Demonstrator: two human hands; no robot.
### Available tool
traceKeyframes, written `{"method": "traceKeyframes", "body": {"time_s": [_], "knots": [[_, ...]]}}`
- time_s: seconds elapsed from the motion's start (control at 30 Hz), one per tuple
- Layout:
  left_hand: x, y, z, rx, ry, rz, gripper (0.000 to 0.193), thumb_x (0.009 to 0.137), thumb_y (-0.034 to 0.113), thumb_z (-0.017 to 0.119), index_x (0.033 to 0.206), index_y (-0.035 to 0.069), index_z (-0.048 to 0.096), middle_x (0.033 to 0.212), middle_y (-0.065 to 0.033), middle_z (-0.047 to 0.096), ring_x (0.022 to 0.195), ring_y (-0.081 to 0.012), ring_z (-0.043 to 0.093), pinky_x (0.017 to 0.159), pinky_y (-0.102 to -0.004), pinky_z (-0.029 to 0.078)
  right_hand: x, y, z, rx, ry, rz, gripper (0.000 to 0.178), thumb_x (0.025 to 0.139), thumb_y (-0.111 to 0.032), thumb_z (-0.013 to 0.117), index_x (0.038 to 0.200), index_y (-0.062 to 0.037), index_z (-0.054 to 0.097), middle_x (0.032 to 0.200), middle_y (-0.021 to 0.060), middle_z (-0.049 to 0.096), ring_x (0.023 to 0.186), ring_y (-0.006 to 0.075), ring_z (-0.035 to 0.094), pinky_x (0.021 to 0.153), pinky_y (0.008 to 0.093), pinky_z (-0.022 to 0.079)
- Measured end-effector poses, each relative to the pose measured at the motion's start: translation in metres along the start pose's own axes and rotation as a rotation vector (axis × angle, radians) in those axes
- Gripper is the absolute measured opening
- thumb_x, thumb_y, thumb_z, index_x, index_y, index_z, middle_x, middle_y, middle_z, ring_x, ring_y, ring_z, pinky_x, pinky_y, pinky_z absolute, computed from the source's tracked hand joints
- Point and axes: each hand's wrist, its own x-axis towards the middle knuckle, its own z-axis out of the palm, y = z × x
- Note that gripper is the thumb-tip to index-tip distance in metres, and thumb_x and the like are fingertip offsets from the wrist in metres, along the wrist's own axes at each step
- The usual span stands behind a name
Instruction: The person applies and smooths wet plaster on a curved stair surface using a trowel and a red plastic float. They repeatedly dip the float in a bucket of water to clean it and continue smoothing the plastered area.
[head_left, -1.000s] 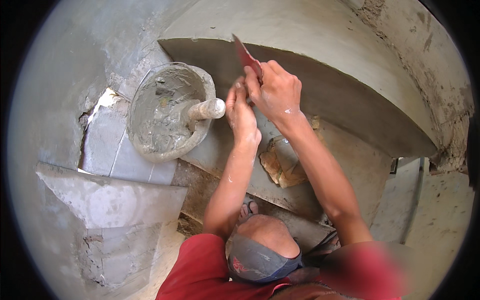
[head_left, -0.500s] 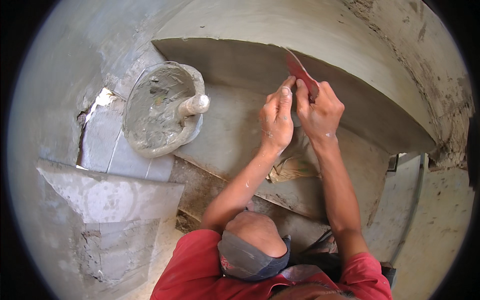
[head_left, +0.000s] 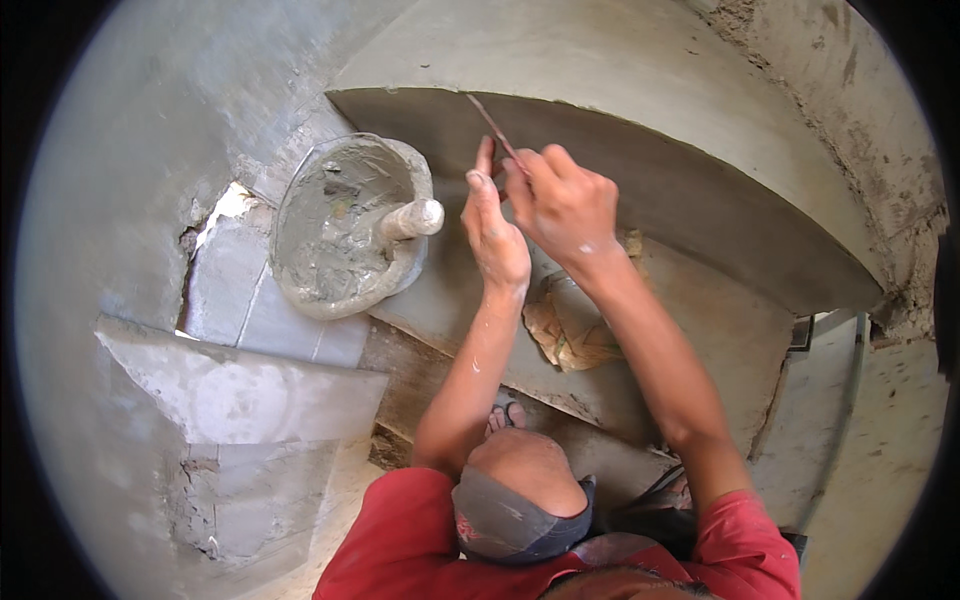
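The thin trowel blade (head_left: 492,124) is lying edge-on against the sharp corner of the freshly plastered curved step (head_left: 640,70), where the smooth top meets the darker riser below. The right hand (head_left: 562,205) is gripping the blade's lower end, fingers clenched around it, while the left hand (head_left: 497,238) is pressing in just beside it, its fingertips (head_left: 484,160) pinching and steadying the same blade.

To do this well, the blade probably wants to be kept at a shallow, constant tilt, with both hands travelling together along the curve so the corner line is coming out even rather than wavy. Light pressure seems wise, since wet plaster is likely gouging easily at an edge.

Near the left hand, on the lower step (head_left: 460,300), a round pan of grey mortar (head_left: 345,235) is sitting with a pale tool handle (head_left: 415,218) sticking out of it, within easy reach for a refill. A crumpled brown paper bag (head_left: 570,325) is lying under the forearms. Further left, rough plastered blocks (head_left: 240,390) are standing against the wall.
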Motion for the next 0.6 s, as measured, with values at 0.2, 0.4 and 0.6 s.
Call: {"method": "traceKeyframes", "body": {"time_s": [0.2,0.4,0.6], "knots": [[0.024,-0.006,-0.005,0.044,-0.080,-0.014,0.073,0.121,0.052,0.030,0.156,-0.006,0.056,0.153,-0.0200,0.063,0.139,-0.0264,0.060,0.119,-0.0373,0.043,0.010,0.003,0.027,-0.070,0.063,0.059,0.011,0.092,-0.016,0.076,0.083,-0.0118,0.071,0.072,0.0050,0.061,0.050,0.0279,0.065,0.045,0.0417,0.052],[-0.004,-0.002,0.009,0.159,-0.164,0.038,0.070,0.120,0.050,0.033,0.153,-0.006,0.059,0.150,-0.0218,0.065,0.138,-0.0299,0.062,0.117,-0.0403,0.046,-0.007,0.001,-0.015,-0.124,0.192,0.076,0.004,0.091,-0.015,0.077,0.091,-0.0112,0.077,0.072,0.0028,0.059,0.048,0.0228,0.061,0.045,0.0386,0.049],[0.018,-0.002,-0.002,-0.024,-0.007,-0.019,0.072,0.120,0.051,0.030,0.156,-0.007,0.055,0.146,-0.0221,0.066,0.133,-0.0265,0.063,0.113,-0.0378,0.049,0.017,-0.004,0.015,-0.037,-0.013,0.032,0.017,0.092,-0.017,0.075,0.078,-0.0111,0.067,0.071,0.0050,0.056,0.052,0.0251,0.065,0.046,0.0397,0.050]]}}
